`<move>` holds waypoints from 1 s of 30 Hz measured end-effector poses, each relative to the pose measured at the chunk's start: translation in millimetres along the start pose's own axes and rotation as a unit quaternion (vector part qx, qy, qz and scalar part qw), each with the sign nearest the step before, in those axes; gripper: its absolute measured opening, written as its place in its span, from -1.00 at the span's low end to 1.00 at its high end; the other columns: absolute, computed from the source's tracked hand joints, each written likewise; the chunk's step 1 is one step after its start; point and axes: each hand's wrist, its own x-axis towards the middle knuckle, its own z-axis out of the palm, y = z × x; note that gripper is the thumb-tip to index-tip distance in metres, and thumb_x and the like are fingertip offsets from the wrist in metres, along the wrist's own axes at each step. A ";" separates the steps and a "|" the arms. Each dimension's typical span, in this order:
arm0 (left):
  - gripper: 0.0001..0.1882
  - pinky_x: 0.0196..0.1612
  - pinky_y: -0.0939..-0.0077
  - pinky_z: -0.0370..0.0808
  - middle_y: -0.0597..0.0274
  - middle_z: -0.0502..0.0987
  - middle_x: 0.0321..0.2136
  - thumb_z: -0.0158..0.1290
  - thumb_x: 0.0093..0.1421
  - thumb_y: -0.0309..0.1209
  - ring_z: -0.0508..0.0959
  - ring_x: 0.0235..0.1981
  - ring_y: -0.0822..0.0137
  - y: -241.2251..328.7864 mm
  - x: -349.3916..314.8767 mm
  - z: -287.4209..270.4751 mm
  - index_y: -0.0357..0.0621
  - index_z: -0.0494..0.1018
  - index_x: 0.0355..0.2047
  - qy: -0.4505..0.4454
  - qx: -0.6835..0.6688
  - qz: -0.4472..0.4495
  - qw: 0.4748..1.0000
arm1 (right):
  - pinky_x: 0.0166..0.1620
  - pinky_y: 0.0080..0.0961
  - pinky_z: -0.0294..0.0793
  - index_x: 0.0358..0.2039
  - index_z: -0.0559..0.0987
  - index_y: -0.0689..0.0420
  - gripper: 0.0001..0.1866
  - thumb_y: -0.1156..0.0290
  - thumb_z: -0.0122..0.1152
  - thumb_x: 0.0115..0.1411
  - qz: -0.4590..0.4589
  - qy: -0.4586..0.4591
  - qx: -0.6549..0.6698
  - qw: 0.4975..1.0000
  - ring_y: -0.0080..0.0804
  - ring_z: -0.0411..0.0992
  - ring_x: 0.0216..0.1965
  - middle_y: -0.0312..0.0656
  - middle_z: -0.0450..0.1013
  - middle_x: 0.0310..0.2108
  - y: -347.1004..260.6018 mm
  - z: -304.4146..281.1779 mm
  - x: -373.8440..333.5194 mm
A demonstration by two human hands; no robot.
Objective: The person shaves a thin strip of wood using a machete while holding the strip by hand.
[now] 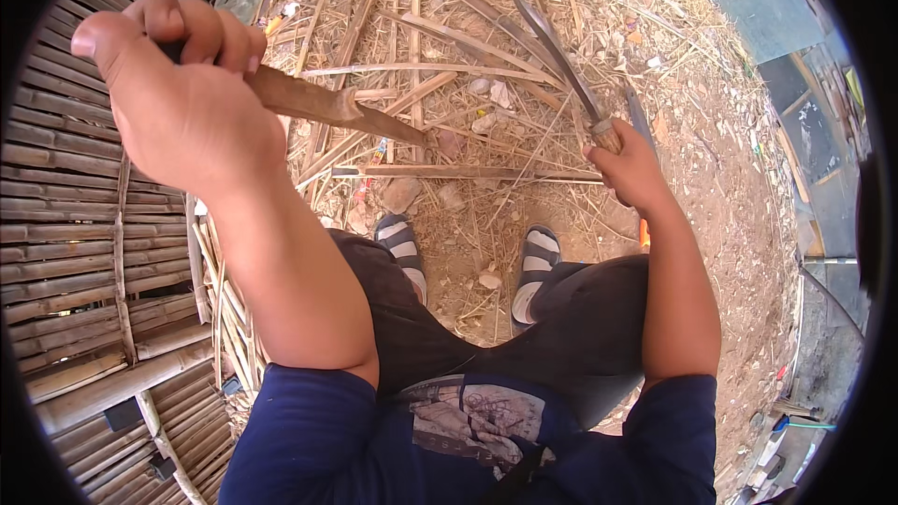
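the head camera shows us both hands held out over littered ground (725, 224), and we take the knife (561, 61) as our landmark. our right hand (630, 170) is closed around the knife's pale, wood-like handle (608, 135), the dark curved blade pointing away from our body. well to the left of the knife, our raised left hand (201, 103) has its fingers wrapped around a brown bamboo piece (304, 97), whose free end slants toward the knife but stays apart from it. we make out a raised ring partway along the piece; whether its tip touches anything beneath, we cannot tell. split bamboo strips (416, 65) lie crossed on the ground, mostly left of the knife, with straw and stones (402, 194) among them. just right of the knife's handle we see a narrow blue-grey object (638, 112) of unclear kind. nearer our body than the knife are our sandalled feet (402, 245); far to its left stands a slatted bamboo wall (65, 192), and far to its right, grey-blue panels (762, 0)
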 end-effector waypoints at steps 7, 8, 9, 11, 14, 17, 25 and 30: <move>-0.51 -0.45 0.39 0.22 0.31 0.12 -0.65 -0.36 0.52 -0.03 0.10 -0.59 0.38 -7.4 5.6 -10.0 -0.12 0.19 -0.44 0.013 0.001 0.011 1.000 | -0.49 -0.48 0.36 -0.05 0.57 0.26 -0.56 0.22 0.39 0.18 -0.036 -0.051 0.060 0.996 -0.50 0.40 -0.61 -0.29 0.44 -0.56 -33.7 61.7 -6.5; -0.52 -0.45 0.39 0.22 0.32 0.11 -0.66 -0.36 0.52 -0.04 0.10 -0.60 0.39 -6.0 8.8 -16.5 -0.11 0.18 -0.44 0.028 0.001 0.002 1.000 | -0.48 -0.47 0.36 -0.05 0.57 0.26 -0.55 0.20 0.39 0.18 -0.043 -0.062 0.072 0.995 -0.50 0.41 -0.61 -0.28 0.44 -0.56 -41.8 75.1 -7.7; -0.54 -0.45 0.40 0.22 0.32 0.11 -0.66 -0.35 0.52 -0.05 0.10 -0.60 0.40 -6.4 10.9 -21.6 -0.10 0.18 -0.44 0.043 -0.003 -0.008 0.999 | -0.48 -0.46 0.37 -0.05 0.57 0.26 -0.55 0.19 0.39 0.18 -0.052 -0.069 0.081 0.993 -0.49 0.41 -0.61 -0.28 0.44 -0.56 -46.7 82.7 -7.1; -0.58 -0.46 0.42 0.20 0.33 0.08 -0.67 -0.36 0.52 -0.12 0.07 -0.63 0.42 -4.7 14.5 -34.7 -0.08 0.17 -0.45 0.043 -0.049 0.001 0.998 | -0.46 -0.44 0.38 -0.05 0.57 0.26 -0.56 0.18 0.37 0.20 -0.059 -0.057 0.080 0.993 -0.49 0.41 -0.61 -0.27 0.45 -0.55 -49.2 91.8 -1.6; -0.60 -0.48 0.43 0.15 0.33 0.07 -0.67 -0.38 0.53 -0.14 0.03 -0.65 0.42 2.2 15.9 -40.8 -0.05 0.17 -0.44 0.067 -0.064 0.024 0.995 | -0.47 -0.44 0.38 -0.05 0.56 0.25 -0.57 0.19 0.35 0.21 -0.071 -0.030 0.111 0.991 -0.50 0.40 -0.61 -0.27 0.45 -0.55 -49.5 100.7 1.3; -0.57 -0.48 0.43 0.16 0.33 0.06 -0.68 -0.38 0.53 -0.10 0.03 -0.65 0.42 -7.4 9.7 -37.2 -0.05 0.16 -0.45 0.068 -0.070 0.003 0.995 | -0.51 -0.48 0.36 0.02 0.52 0.25 -0.54 0.22 0.35 0.22 -0.049 -0.010 0.153 0.987 -0.53 0.39 -0.62 -0.27 0.45 -0.54 -40.0 101.0 6.9; -0.52 -0.45 0.35 0.26 0.32 0.12 -0.67 -0.35 0.52 -0.03 0.13 -0.63 0.38 -56.5 -0.4 -20.5 -0.10 0.18 -0.44 0.005 -0.076 -0.027 0.997 | -0.58 -0.51 0.33 0.20 0.42 0.28 -0.40 0.28 0.33 0.21 0.015 0.049 0.180 0.982 -0.55 0.37 -0.66 -0.25 0.44 -0.54 -17.9 96.2 22.2; -0.57 -0.46 0.37 0.26 0.32 0.13 -0.67 -0.33 0.50 -0.09 0.12 -0.63 0.39 -59.7 1.1 -14.7 -0.10 0.18 -0.44 0.041 -0.061 -0.034 0.997 | -0.37 -0.33 0.44 0.00 0.52 0.31 -0.55 0.29 0.33 0.20 -0.041 0.042 0.107 0.992 -0.38 0.45 -0.51 -0.20 0.47 -0.50 -24.0 94.9 25.9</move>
